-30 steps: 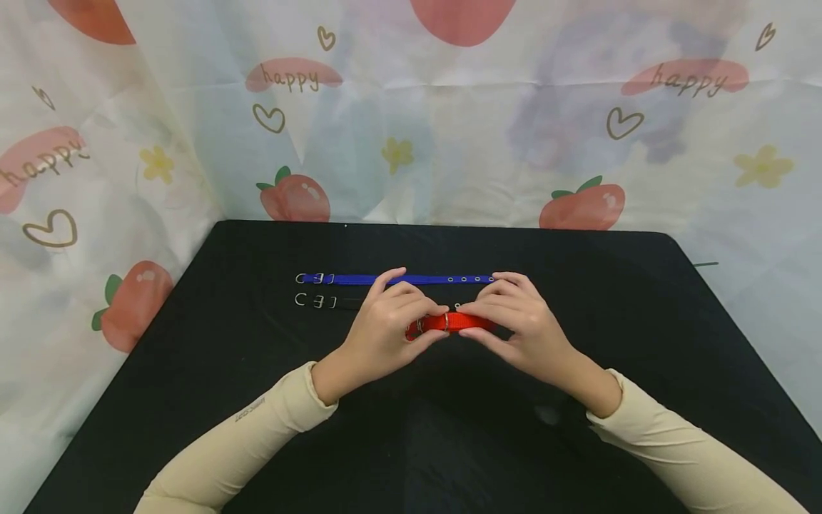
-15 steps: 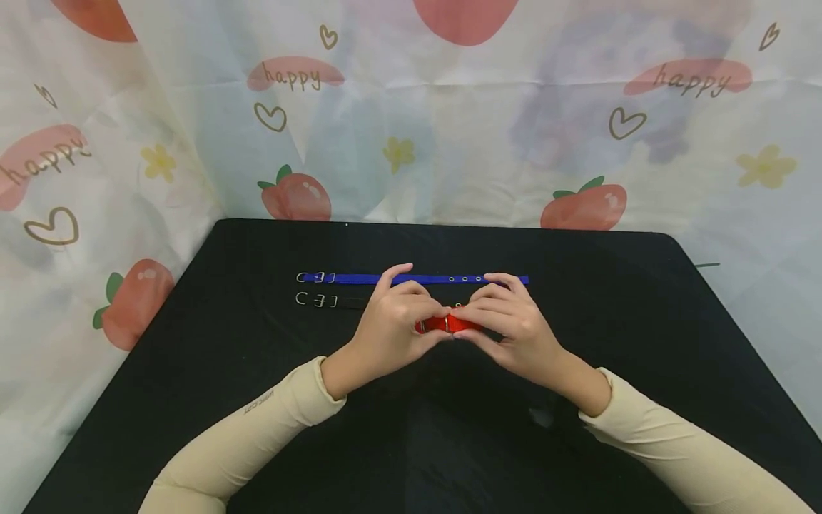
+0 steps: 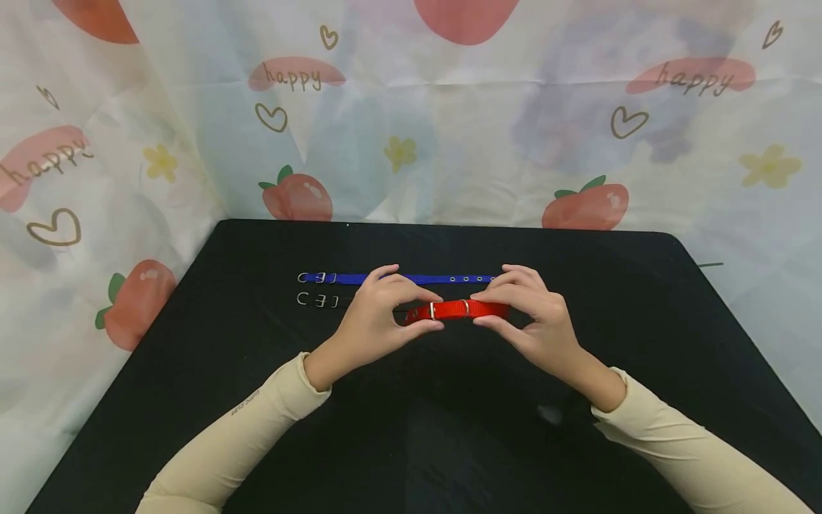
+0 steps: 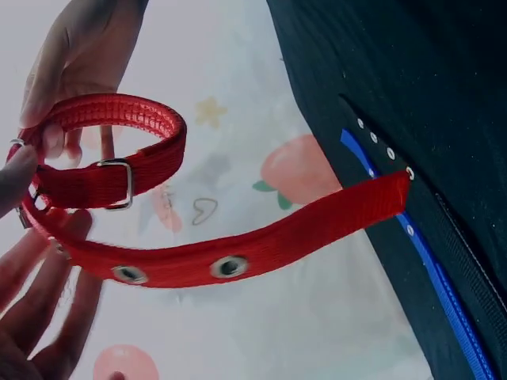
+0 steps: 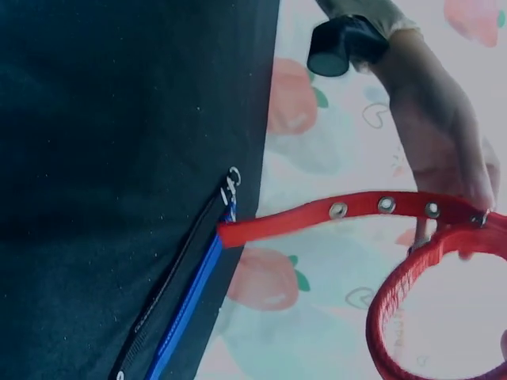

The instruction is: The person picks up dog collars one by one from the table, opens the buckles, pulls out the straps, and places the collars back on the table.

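Observation:
Both hands hold a red collar (image 3: 449, 309) above the table. It is bent into a round loop, with a metal buckle and a metal keeper ring (image 4: 125, 184) on the band. Its free tail, set with metal eyelets (image 4: 229, 267), sticks out away from the person toward the table. My left hand (image 3: 369, 314) pinches it beside the buckle, thumb below and forefinger above. On the other side of the ring, my right hand (image 3: 542, 314) pinches the loop between thumb and fingers. Part of the loop is hidden behind the right fingers in the head view.
A blue collar (image 3: 424, 279) lies straight across the black table (image 3: 289, 442) beyond the hands. Parallel to it, slightly nearer, is a black collar (image 3: 321, 300), partly covered by the hands. Patterned cloth (image 3: 462, 157) hangs behind and at the sides.
Both hands came together around the red collar, then spread apart and rose slightly. The buckle and ring, covered by fingers half a second ago, now show between them.

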The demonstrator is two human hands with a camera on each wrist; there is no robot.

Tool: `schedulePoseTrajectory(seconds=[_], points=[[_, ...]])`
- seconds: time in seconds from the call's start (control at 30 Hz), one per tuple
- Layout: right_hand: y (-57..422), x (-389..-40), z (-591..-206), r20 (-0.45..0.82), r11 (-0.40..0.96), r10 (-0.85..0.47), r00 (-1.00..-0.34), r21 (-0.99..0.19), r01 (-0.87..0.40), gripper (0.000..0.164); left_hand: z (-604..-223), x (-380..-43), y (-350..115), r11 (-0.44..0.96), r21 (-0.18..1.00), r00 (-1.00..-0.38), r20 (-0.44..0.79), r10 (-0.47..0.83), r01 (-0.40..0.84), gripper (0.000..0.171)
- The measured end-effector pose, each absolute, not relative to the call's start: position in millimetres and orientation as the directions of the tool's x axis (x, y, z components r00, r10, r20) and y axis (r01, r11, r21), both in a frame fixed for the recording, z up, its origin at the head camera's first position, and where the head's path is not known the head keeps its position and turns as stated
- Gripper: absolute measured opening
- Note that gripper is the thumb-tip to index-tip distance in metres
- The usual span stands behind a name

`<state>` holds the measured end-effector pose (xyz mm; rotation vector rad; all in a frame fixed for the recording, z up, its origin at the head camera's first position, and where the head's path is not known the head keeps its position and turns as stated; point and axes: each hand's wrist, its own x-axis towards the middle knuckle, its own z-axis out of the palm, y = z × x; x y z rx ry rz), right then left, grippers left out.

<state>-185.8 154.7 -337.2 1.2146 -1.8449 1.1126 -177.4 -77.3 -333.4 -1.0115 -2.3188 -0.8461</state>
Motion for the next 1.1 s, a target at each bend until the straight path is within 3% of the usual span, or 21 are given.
schedulePoseTrajectory(seconds=[0.2,0.43,0.67,0.83,1.1], points=[[158,-185,-335,0.858,0.204,-0.352,-0.374,-0.320,-0.925,0.039,-333,-174,-75,0.471,0.371,-0.581,0.676,0.454,0.800,0.033],[156,-182,-334,0.888,0.182,-0.294,-0.354,-0.312,-0.933,0.039,-333,-173,-70,0.476,0.398,-0.606,0.656,0.451,0.785,0.033],[155,-182,-332,0.895,0.154,-0.297,-0.332,-0.298,-0.942,0.036,-333,-172,-67,0.431,0.384,-0.564,0.688,0.457,0.817,0.027],[158,-183,-334,0.840,0.208,-0.392,-0.375,-0.316,-0.925,0.038,-331,-170,-67,0.481,0.332,-0.557,0.686,0.467,0.812,0.027],[155,-176,-334,0.680,0.348,-0.574,-0.456,-0.302,-0.888,0.042,-332,-167,-62,0.556,0.147,-0.508,0.637,0.580,0.818,0.025]])
